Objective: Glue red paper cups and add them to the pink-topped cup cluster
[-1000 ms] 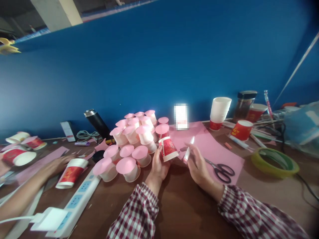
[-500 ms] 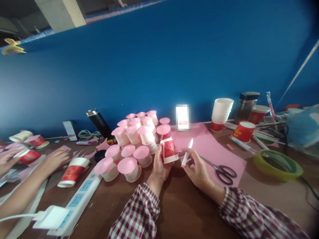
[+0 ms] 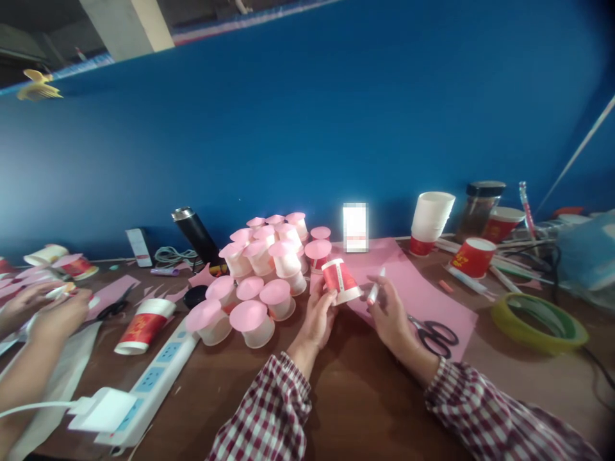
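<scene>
My left hand (image 3: 317, 317) is closed around a red-and-white paper cup (image 3: 340, 280), which is tilted with its wide rim toward the lower right. Between the fingers of my right hand (image 3: 388, 314) is a white marker (image 3: 376, 287) with an orange end, close to the cup's rim but apart from it. Behind both hands lies a large pink paper sheet (image 3: 408, 275). Scissors (image 3: 436, 338) with dark handles rest on it by my right wrist. To the left stand several upturned paper cups with pink paper discs (image 3: 248, 315) on top.
A co-worker's hands (image 3: 57, 310) hold something small at the far left. Nearby are a red cup (image 3: 145, 326), a power strip (image 3: 152, 384) and a black flask (image 3: 195, 234). On the right are stacked cups (image 3: 432, 218), yellow tape (image 3: 539, 323) and a jar (image 3: 482, 208).
My left hand has turned the cup, tilting it more and showing another side. The marker has shifted slightly right with my right hand. The co-worker's hands have come together.
</scene>
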Available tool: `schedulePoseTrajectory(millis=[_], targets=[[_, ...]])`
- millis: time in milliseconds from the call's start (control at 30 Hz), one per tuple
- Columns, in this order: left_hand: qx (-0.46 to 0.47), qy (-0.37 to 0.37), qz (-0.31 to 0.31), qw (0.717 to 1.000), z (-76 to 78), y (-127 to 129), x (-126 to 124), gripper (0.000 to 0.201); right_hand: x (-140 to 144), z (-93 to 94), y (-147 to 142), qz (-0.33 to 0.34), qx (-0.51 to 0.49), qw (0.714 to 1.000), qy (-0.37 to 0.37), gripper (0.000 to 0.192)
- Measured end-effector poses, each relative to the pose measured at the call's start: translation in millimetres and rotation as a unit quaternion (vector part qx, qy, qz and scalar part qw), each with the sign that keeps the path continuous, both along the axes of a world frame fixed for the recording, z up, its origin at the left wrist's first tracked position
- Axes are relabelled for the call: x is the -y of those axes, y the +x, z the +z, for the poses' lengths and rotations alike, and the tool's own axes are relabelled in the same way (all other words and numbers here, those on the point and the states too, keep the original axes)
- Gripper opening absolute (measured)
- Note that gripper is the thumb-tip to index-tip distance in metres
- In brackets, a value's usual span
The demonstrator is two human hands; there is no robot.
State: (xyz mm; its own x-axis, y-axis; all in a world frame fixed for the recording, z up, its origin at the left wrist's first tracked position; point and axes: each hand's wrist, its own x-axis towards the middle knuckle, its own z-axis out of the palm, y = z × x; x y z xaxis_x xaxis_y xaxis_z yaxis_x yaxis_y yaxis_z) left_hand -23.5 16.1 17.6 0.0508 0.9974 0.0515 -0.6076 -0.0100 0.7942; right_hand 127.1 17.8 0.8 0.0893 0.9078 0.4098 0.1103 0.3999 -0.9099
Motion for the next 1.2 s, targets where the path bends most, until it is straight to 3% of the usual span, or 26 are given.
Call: schedulePoseTrajectory(millis=[333, 800, 1200], targets=[[-0.102, 0.036, 0.062, 0.992, -7.0, -1.6, -4.7, 0.042, 5.9, 0.6, -3.4, 0.0, 0.043, 0.999, 0.016, 0.033], [-0.117, 0.054, 0.103, 0.986, -0.4, 1.7, -3.5, 0.051, 5.7, 3.3, -3.6, 0.014, 0.059, 0.998, 0.017, 0.033], [-0.137, 0.044, 0.093, 0.985, -1.6, 1.2, -1.8, 0.058, 4.4, -0.8, -1.9, 0.054, 0.07, 0.996, 0.0, 0.032]])
